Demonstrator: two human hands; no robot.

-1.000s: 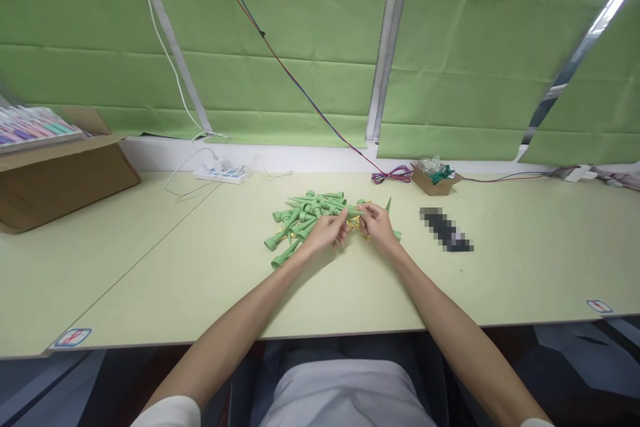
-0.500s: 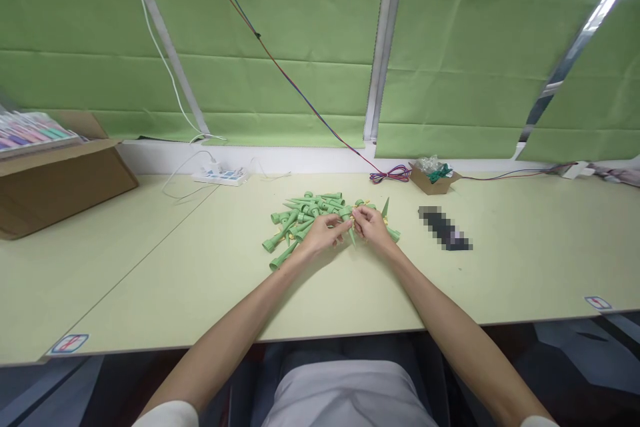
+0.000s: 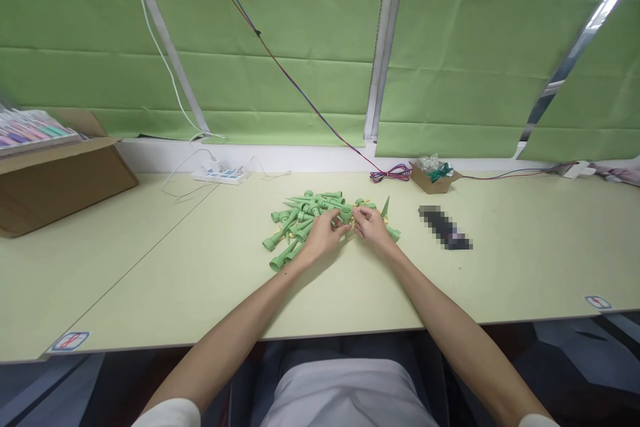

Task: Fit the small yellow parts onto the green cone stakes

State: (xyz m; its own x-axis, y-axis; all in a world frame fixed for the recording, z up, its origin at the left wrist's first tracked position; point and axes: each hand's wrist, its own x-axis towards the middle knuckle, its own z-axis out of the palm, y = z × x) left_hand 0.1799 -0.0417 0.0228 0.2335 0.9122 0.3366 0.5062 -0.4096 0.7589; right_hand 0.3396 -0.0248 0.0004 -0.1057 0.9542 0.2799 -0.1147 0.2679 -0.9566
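Observation:
Between my two hands, a green plastic watering spike [image 3: 346, 214] stands with its round, hollow mouth turned up toward me. My left hand [image 3: 326, 232] is closed around its left side. At its right edge, the fingers of my right hand [image 3: 369, 223] are pinched together; what they hold, if anything, is too small and covered to make out. A heap of similar green spikes [image 3: 295, 219] lies on the table beyond and left of my left hand. Small yellow pieces [image 3: 368, 202] show behind my right hand, and one pointed green cone [image 3: 385, 207] stands up there.
A small cardboard box [image 3: 434, 183] with clear and green plastic sits at the back, beside coiled red and blue wire [image 3: 391, 174]. A blurred dark object [image 3: 445, 228] lies right. At left are a power strip [image 3: 220, 175] and a large carton [image 3: 65, 180].
The spike in my left hand has turned from pointing down toward me to more upright, so its open mouth now shows. My right hand stays beside it, nearly unmoved.

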